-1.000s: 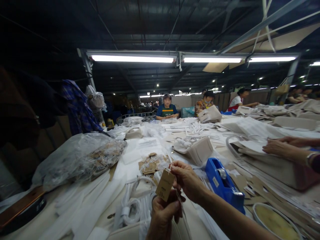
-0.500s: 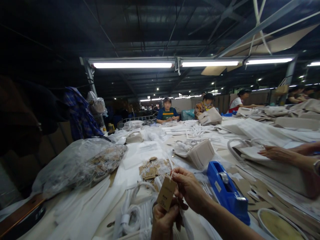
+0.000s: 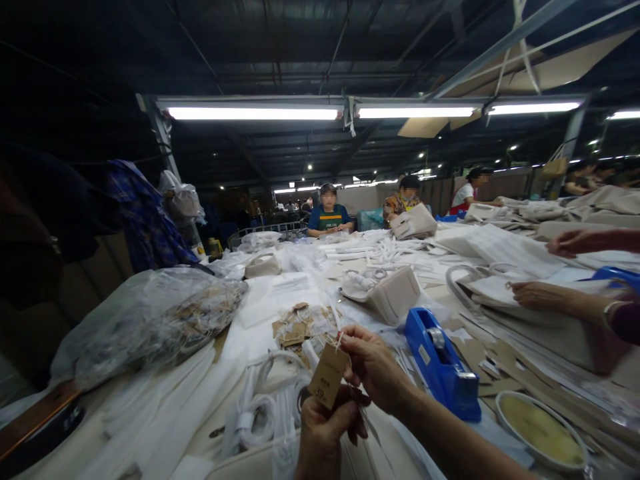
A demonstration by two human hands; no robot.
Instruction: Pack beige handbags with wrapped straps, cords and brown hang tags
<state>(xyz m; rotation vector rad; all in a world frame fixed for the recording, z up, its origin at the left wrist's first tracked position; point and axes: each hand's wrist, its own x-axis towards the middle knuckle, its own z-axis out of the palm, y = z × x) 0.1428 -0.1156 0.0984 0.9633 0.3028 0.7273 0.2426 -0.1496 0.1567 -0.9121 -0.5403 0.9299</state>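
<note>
A brown cardboard hang tag (image 3: 327,377) with printed lettering is held up in front of me. Its lower end is pinched between the thumb and fingers of my left hand (image 3: 325,423). At the top corner, my right hand (image 3: 373,363) grips the tag's thin white string with its fingertips. Under both hands lies a cream bag (image 3: 240,467), its handles (image 3: 257,423) wrapped in white padding. Just beyond them is a heap of similar brown tags (image 3: 297,327) with tangled strings. My left palm and some fingers are hidden.
To the right stand a blue tape dispenser (image 3: 440,363) and a bowl of yellowish paste (image 3: 543,427). A co-worker's hands (image 3: 545,293) handle a cream bag at far right. At left lies a clear plastic sack (image 3: 145,320) of tags. Another bag (image 3: 390,297) sits ahead.
My view has shifted slightly, so the table things sit a little higher and further left. Both hands keep hold of the tag and string. A second co-worker's hand has appeared at right.
</note>
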